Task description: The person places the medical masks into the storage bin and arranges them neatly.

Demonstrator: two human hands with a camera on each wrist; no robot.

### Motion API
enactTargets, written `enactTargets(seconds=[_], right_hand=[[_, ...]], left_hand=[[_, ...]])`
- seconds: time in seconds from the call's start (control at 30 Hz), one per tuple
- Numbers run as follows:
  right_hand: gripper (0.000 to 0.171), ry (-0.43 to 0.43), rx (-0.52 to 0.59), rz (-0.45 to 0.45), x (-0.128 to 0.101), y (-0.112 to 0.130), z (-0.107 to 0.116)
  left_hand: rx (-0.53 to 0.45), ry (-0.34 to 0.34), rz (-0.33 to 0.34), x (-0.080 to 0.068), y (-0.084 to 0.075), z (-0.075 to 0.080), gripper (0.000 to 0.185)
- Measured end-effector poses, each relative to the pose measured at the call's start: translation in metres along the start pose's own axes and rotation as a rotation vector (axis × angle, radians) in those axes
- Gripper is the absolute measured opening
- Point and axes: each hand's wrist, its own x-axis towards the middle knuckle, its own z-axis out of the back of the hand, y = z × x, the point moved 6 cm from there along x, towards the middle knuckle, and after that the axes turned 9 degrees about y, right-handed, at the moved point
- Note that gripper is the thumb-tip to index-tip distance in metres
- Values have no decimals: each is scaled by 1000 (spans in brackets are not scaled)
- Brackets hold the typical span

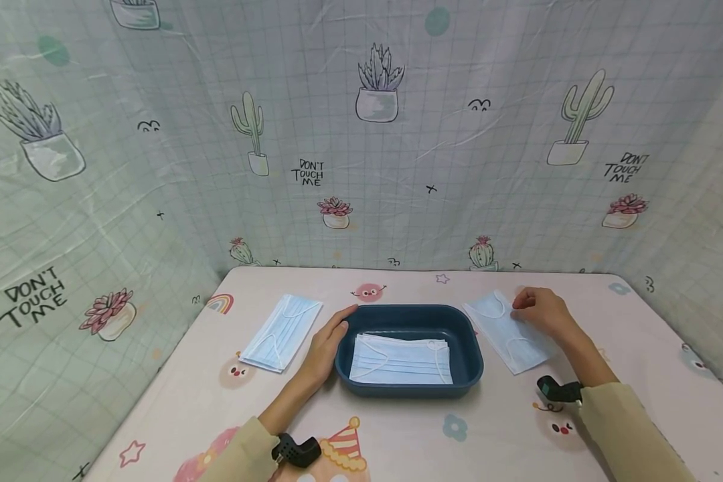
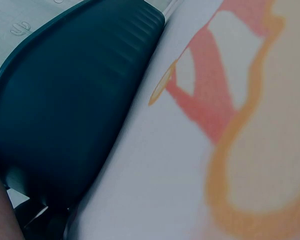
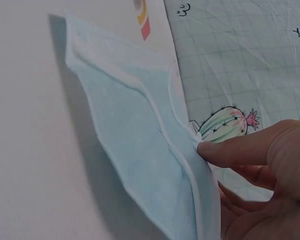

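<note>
Right grip (image 1: 541,311): thumb and fingers pinch the far-right edge of the right-hand face mask (image 1: 515,341), fingertips close together with just the mask edge between them. Left grip (image 1: 325,348): at the left rim of the dark teal tub (image 1: 406,390), fingers fairly straight. Can't tell if you're clamping that wall or just resting on it; the left wrist view shows mostly the tub's outside.

The mask in question is on the right side of the desk (image 1: 404,428), just beside the tub, set at a slant. Looks like a lift in hand. To do it well:
- Pinch light but sure. Thin sheet, probably slides or creases if you squeeze hard.
- Catch the body edge as well as the white ear loop (image 3: 194,192). A loop-only hold would likely let it swing.
- Raise it slowly, so the near end doesn't drag or fold under.
- Watch the slack loops; they could snag on your fingers or the tub rim.
- Light steadying pressure on the tub is enough; a hard push may skid it.

How it looks: pale blue, white loops lying slack across its face, a lighter strip at one end. In the right wrist view it's bowed and tilted, with a shadow beside its free edge, so at least part is off the desk. No tears visible.

For comparison, the left-hand face mask (image 1: 282,333) and the tub's face mask (image 1: 401,361) lie flat, pleats showing. Can't tell whether either is a stack.
</note>
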Motion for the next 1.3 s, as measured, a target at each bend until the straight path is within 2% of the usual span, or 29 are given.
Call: enactTargets(seconds=[0.47, 0.7, 1.3], right_hand=[[37, 96, -20, 40, 1, 3, 2], [32, 99, -33, 91, 3, 6, -1], [22, 78, -49, 181, 5, 8, -11]], left_hand=[[-6, 0, 3, -2, 1, 2, 41], [-10, -1, -26, -1, -1, 2, 42], [-7, -9, -30, 1, -2, 1, 41]])
